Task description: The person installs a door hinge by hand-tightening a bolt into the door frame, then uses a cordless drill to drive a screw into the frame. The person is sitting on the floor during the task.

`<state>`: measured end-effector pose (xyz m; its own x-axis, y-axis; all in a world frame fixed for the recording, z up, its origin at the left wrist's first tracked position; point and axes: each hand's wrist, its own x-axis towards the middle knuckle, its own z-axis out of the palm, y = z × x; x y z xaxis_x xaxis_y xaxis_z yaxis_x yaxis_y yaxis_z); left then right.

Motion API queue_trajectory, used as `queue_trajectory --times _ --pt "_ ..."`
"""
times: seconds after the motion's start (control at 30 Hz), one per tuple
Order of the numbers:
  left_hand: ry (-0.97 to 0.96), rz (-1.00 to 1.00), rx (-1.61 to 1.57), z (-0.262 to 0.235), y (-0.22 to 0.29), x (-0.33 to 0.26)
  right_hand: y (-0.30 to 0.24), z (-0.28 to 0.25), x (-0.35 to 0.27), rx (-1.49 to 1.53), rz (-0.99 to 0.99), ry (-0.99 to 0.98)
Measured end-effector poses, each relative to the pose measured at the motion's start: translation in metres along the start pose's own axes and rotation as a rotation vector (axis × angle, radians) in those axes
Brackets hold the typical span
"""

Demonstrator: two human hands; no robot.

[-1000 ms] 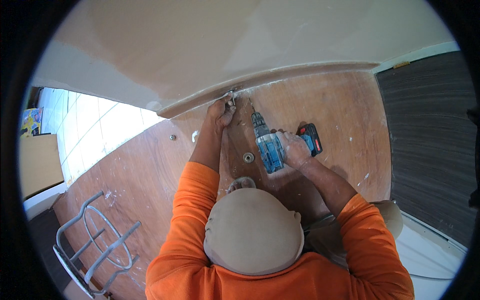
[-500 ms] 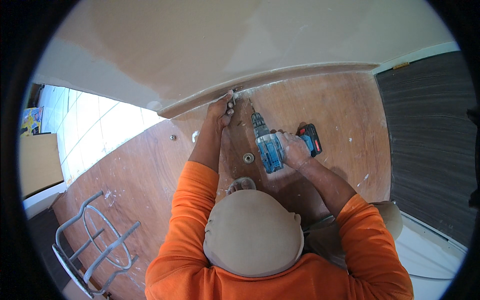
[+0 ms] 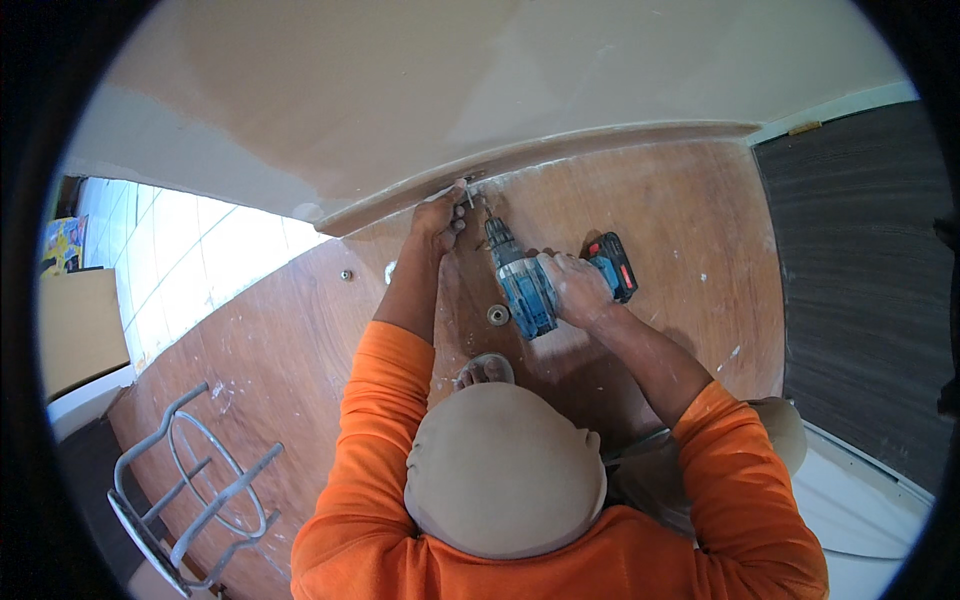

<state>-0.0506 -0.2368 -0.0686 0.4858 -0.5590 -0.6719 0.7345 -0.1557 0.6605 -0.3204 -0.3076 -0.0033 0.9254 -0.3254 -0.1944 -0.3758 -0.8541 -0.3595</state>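
My right hand (image 3: pixel 578 285) is wrapped round the handle of a blue and black cordless drill (image 3: pixel 527 292), whose battery sticks out to the right. The thin bit at the front of its chuck points up toward the foot of the wall, close to the skirting (image 3: pixel 560 150). At the skirting, my left hand (image 3: pixel 440 215) is closed, thumb and fingers pinched together beside a small pale piece (image 3: pixel 472 195). What exactly these fingers hold is too small to make out. The drill's tip is just right of them.
A round metal piece (image 3: pixel 498 315) lies on the wooden floor (image 3: pixel 690 230), with a smaller one (image 3: pixel 346 274) farther left. An overturned metal-legged stool (image 3: pixel 190 480) is at lower left, near a cardboard box (image 3: pixel 80 330). A dark door panel (image 3: pixel 860 260) stands on the right.
My right hand has brought the drill slightly left and up, so its bit is nearer my left hand. The left hand stays at the skirting.
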Motion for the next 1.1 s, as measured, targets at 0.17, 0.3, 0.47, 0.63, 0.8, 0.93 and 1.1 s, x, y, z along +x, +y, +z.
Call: queue_trajectory --times 0.17,0.3,0.47,0.63,0.8,0.93,1.1 --pt "-0.015 0.013 -0.029 0.0 -0.003 0.003 0.0 0.003 0.007 -0.018 -0.025 0.057" --pt "0.022 0.01 -0.051 0.001 -0.005 0.004 0.003 0.006 0.01 0.001 -0.034 0.055" --pt "0.002 0.015 -0.063 0.0 -0.005 0.004 0.004 0.011 0.009 -0.004 -0.021 0.057" --pt "-0.003 0.034 -0.055 -0.002 -0.006 0.004 0.007 0.017 0.011 -0.003 0.029 0.074" --pt "-0.067 0.055 -0.111 -0.002 -0.009 0.008 0.007 0.015 0.009 0.045 0.031 0.089" --pt "-0.006 0.061 -0.116 -0.001 -0.011 0.009 0.004 0.009 0.008 0.045 0.035 0.064" --pt "-0.046 0.092 -0.12 0.0 -0.011 0.008 0.004 0.007 0.006 0.011 0.037 0.035"
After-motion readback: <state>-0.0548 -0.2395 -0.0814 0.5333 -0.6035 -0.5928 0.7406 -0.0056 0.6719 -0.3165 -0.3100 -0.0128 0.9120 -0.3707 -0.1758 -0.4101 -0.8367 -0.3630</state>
